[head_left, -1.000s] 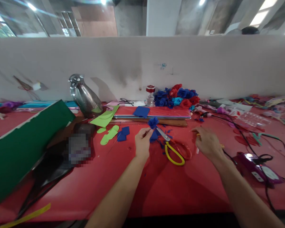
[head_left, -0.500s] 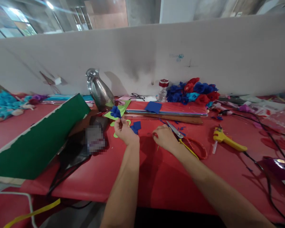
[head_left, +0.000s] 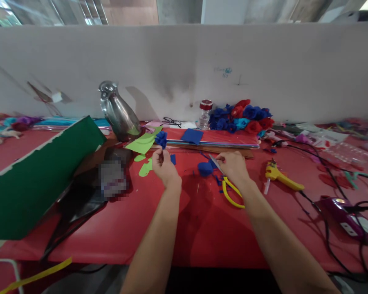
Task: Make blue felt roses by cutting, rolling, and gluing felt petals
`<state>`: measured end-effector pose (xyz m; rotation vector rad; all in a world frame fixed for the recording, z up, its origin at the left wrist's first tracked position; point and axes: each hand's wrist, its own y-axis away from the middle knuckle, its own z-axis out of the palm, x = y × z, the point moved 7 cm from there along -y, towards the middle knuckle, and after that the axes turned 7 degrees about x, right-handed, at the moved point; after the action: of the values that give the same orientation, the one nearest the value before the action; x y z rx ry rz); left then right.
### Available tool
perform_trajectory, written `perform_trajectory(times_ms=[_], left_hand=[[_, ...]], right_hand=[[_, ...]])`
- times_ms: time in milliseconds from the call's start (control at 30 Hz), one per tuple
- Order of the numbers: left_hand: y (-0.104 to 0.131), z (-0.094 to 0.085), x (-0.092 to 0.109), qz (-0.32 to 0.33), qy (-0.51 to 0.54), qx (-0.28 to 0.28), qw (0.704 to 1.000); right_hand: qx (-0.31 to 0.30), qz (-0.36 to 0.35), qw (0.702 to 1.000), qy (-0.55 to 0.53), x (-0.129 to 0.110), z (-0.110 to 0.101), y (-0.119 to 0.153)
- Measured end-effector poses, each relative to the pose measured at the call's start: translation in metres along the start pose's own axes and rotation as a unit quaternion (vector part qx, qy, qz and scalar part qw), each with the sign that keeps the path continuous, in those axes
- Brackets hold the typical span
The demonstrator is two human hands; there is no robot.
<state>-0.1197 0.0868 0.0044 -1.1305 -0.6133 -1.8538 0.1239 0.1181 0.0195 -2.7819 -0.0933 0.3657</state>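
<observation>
My left hand (head_left: 164, 165) is closed in a pinch on the base of a blue paper flower (head_left: 161, 139), held upright above the table. My right hand (head_left: 233, 165) lies over scissors (head_left: 230, 195) with yellow handles, its fingertips drawn together beside the blades. Whatever those fingers pinch, if anything, is hidden. Left of the blades rests a rounded blue paper piece (head_left: 205, 168), with small blue scraps (head_left: 218, 179) around. Beyond my hands, a blue paper square (head_left: 192, 136) lies on a stack of wrapped sheets. Light green paper cutouts (head_left: 146, 168) sit left of my left hand.
A steel jug (head_left: 121, 114) and a red-lidded jar (head_left: 205, 114) stand near the wall. Blue and red paper flowers (head_left: 242, 116) are heaped beside the jar. A yellow glue gun (head_left: 283, 177) with a cord lies right. A green board (head_left: 43, 183) and black bag (head_left: 82, 204) are left.
My right hand has moved right and slightly away from me, onto the scissors, uncovering the rounded blue piece. My left hand still holds the flower, now a little further right.
</observation>
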Motion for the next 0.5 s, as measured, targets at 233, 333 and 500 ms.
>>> perform_trajectory(times_ms=[233,333,500], left_hand=[[0.035,0.018,-0.013,-0.077,-0.039,-0.119,0.989],[0.042,0.021,-0.021,-0.112,-0.064,-0.156,0.979],[0.046,0.023,-0.033,-0.166,-0.085,-0.181,0.966]], right_hand=[[-0.051,-0.018,0.998,-0.014,-0.015,0.025,0.025],[-0.053,-0.026,0.998,-0.013,-0.017,0.031,0.027],[-0.019,0.037,0.995,-0.088,0.001,0.026,0.020]])
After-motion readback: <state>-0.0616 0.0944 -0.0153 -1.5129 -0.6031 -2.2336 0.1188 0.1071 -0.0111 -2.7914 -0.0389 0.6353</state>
